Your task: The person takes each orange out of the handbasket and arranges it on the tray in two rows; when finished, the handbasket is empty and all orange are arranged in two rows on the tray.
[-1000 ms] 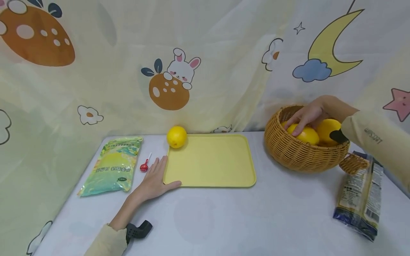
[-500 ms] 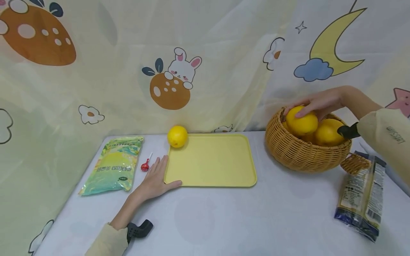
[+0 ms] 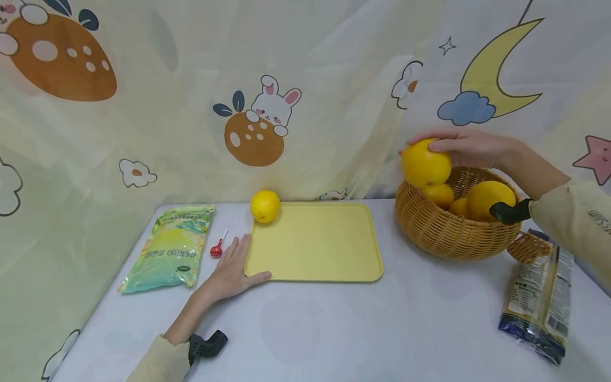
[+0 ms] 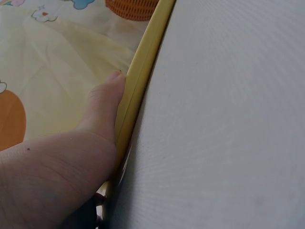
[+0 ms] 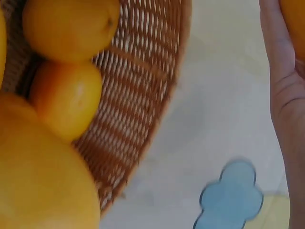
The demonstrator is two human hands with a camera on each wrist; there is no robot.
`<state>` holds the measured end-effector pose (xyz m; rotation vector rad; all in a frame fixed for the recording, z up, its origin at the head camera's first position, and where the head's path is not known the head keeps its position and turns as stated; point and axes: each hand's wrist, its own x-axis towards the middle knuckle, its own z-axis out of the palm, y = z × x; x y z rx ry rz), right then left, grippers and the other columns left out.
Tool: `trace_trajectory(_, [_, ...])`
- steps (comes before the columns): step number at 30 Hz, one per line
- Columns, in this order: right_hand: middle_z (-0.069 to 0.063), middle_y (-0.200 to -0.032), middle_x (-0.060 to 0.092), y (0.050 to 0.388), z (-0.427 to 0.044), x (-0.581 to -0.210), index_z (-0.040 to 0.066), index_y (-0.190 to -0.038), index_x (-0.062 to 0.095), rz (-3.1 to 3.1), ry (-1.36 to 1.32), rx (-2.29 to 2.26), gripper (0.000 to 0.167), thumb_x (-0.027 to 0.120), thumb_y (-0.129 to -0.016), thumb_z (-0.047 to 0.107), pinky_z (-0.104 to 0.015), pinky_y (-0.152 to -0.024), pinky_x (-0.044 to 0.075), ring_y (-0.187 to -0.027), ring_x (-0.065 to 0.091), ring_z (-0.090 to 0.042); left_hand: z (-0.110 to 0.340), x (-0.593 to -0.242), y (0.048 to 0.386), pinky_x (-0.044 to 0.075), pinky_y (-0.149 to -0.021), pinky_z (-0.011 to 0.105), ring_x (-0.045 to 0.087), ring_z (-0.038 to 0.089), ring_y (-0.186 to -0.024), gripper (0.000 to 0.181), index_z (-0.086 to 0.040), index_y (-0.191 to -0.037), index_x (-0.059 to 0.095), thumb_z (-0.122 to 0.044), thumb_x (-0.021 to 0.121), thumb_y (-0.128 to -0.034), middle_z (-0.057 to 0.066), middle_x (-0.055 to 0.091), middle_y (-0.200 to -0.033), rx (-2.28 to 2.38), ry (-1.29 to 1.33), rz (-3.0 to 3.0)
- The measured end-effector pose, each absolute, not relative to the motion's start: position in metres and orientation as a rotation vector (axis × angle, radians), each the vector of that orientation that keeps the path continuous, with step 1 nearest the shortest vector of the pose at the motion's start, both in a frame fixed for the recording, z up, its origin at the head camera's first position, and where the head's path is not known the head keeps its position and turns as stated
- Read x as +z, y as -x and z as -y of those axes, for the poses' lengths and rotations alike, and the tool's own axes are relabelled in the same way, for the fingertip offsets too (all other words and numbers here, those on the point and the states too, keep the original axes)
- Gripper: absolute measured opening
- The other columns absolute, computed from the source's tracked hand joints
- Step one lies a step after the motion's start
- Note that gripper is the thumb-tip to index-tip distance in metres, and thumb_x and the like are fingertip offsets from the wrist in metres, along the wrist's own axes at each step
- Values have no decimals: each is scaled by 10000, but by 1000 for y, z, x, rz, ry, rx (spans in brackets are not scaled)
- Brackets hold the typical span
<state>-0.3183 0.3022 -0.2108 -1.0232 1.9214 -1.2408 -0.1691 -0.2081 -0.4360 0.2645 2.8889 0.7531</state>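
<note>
The right hand is curling round a yellow fruit, holding it up near the left rim of the wicker basket, where more fruit is lying. The left hand, fingers straight and thumb wide, is bracing the near-left corner of the yellow tray on the counter; another yellow fruit is sitting at the tray's far-left corner.

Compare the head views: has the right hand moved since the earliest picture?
Yes: against the basket, the right hand has risen and shifted left, from reaching inside to holding a fruit above the basket's left side.
</note>
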Motion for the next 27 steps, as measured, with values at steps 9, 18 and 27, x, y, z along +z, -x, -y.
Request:
trace_trajectory(9, [54, -1378, 549, 321, -254, -227, 132, -1451, 391, -1935, 886, -1277, 394, 297, -1070, 166, -333, -888, 579, -1059, 650, -152, 210, -439, 167, 48, -1215, 589, -7, 399, -1513, 1163, -26, -1557, 33, -691, 613, -799, 173, 42, -1643, 745, -254, -2885])
trace_trajectory(18, [50, -1415, 492, 329, -201, -239, 201, -1459, 403, -1886, 910, -1280, 402, 351, -1062, 239, -365, -919, 564, -1110, 619, -173, 212, -436, 169, 53, -1219, 578, -12, 397, -1514, 1158, -19, -1556, 40, -680, 621, -801, 176, 44, -1642, 740, -256, -2899])
trace_trajectory(27, [-13, -1342, 523, 335, -158, -270, 255, -1365, 522, -1804, 831, -1300, 339, 452, -1033, 236, -415, -875, 581, -1065, 612, -242, 210, -435, 169, 50, -1222, 572, -14, 384, -1518, 1161, -38, -1560, 30, -696, 610, -798, 159, 36, -1646, 736, -251, -2883])
